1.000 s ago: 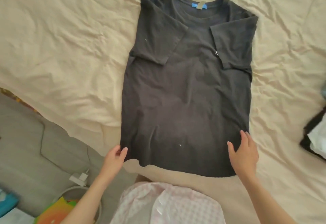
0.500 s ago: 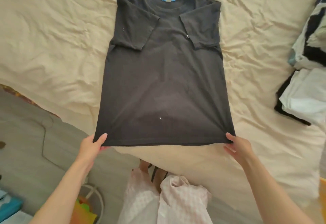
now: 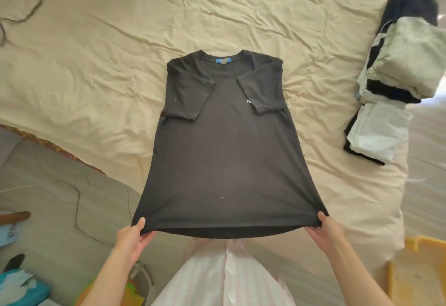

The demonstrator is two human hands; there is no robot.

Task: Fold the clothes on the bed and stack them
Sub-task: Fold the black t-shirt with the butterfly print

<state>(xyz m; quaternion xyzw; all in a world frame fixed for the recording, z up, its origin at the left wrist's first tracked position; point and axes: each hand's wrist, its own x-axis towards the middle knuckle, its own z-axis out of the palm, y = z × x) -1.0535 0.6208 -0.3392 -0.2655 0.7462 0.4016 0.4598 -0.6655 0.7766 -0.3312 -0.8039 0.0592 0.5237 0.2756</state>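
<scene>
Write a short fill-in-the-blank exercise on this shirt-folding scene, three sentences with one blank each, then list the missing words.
1. The left hand and the right hand each pinch a corner of the black T-shirt's ______ edge.
2. Both short sleeves lie folded ______ over the chest.
3. The pile of folded clothes rests on the bed to the person's ______.

Missing words: bottom; inward; right

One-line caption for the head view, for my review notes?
Both hands, left and right, pinch the hem corners of a black T-shirt with sleeves folded in, on a cream bed beside folded stacks.
</scene>
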